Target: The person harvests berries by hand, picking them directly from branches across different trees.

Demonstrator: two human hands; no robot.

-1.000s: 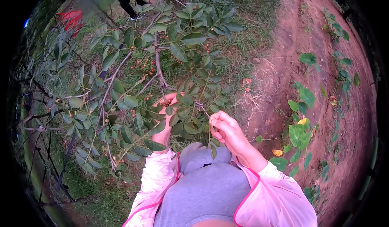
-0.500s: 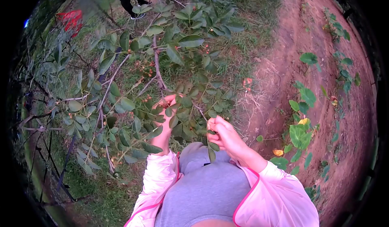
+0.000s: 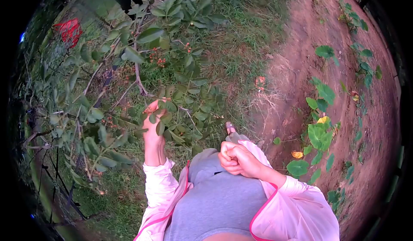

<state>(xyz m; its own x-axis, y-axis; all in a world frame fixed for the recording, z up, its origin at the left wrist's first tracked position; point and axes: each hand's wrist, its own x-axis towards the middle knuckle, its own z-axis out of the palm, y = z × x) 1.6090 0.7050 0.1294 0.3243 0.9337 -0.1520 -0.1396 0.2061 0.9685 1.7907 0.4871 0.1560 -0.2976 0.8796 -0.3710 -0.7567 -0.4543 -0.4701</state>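
My left hand (image 3: 153, 125) is raised among the leaves, its fingers closed around a thin leafy branch (image 3: 138, 75); leaves hide part of the fingers. Clusters of small red-orange berries (image 3: 160, 62) hang on twigs just above it. In front of my grey shirt (image 3: 215, 198), my right hand (image 3: 238, 159) is curled into a fist, apart from the branch. Whatever the fist may contain is hidden. A leafy twig (image 3: 189, 114) sticks out between the two hands.
Bare reddish soil (image 3: 279, 120) lies to the right, with a row of broad-leaved green plants (image 3: 319, 135). Grass (image 3: 241, 43) covers the ground beneath the branches. A red object (image 3: 70, 31) shows at far left. A person's dark-clothed leg (image 3: 128, 2) is partly visible beyond the foliage.
My right hand has come away from the twig, down toward my body, and is now a fist. My left hand and the branch have shifted left.
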